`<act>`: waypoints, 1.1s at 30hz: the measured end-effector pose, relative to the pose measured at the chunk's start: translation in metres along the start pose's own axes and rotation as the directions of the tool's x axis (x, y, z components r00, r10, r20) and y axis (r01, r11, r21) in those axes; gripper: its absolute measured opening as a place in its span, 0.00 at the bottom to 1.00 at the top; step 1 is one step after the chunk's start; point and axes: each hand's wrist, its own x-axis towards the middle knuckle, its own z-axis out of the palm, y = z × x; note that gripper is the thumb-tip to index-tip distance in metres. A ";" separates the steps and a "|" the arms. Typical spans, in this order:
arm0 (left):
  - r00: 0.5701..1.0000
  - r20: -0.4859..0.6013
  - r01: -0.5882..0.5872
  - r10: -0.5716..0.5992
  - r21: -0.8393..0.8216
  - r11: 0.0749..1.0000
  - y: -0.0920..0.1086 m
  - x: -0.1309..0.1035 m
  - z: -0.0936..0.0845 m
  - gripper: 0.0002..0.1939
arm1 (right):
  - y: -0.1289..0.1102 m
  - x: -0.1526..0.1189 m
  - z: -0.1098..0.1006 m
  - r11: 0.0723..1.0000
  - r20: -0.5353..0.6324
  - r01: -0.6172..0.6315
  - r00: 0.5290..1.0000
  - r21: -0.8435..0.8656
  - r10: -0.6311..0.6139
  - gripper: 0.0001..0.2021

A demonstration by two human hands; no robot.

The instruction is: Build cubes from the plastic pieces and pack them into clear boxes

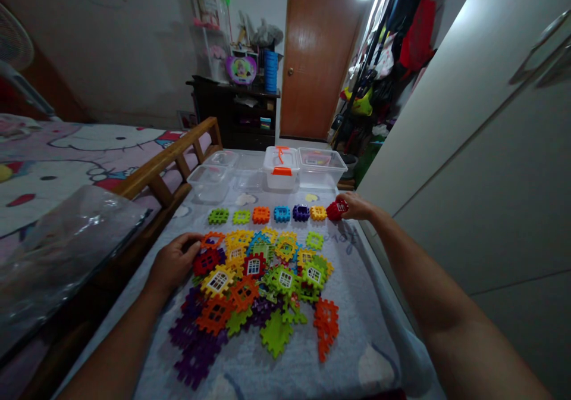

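Observation:
My right hand grips a red building block with a small window at the right end of a row. Leftward in that row lie a yellow block, a dark purple block, a blue block, an orange block and two green ones. My left hand rests at the left edge of a pile of interlocking plastic pieces, fingers apart. Its fingertips are beside an orange frame piece and a red piece; whether they touch is unclear.
Clear plastic boxes stand along the table's far side, one with a white lid and orange clips. A bed with a wooden rail borders the left, and a pale cabinet the right. A plastic bag lies at left.

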 end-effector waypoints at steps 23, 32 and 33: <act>0.999 0.028 0.016 -0.015 -0.032 0.999 0.000 -0.001 -0.001 0.21 | -0.044 -0.063 -0.001 0.962 -0.428 0.083 0.903 0.260 0.038 0.23; 1.000 0.010 0.002 -0.001 -0.047 0.999 0.008 -0.004 -0.001 0.20 | -0.102 -0.103 0.049 0.837 -0.179 0.048 0.982 0.545 0.060 0.12; 1.000 0.012 0.000 0.001 -0.048 0.999 0.009 -0.004 -0.001 0.20 | -0.106 -0.103 0.051 0.833 -0.163 0.041 0.985 0.552 0.060 0.11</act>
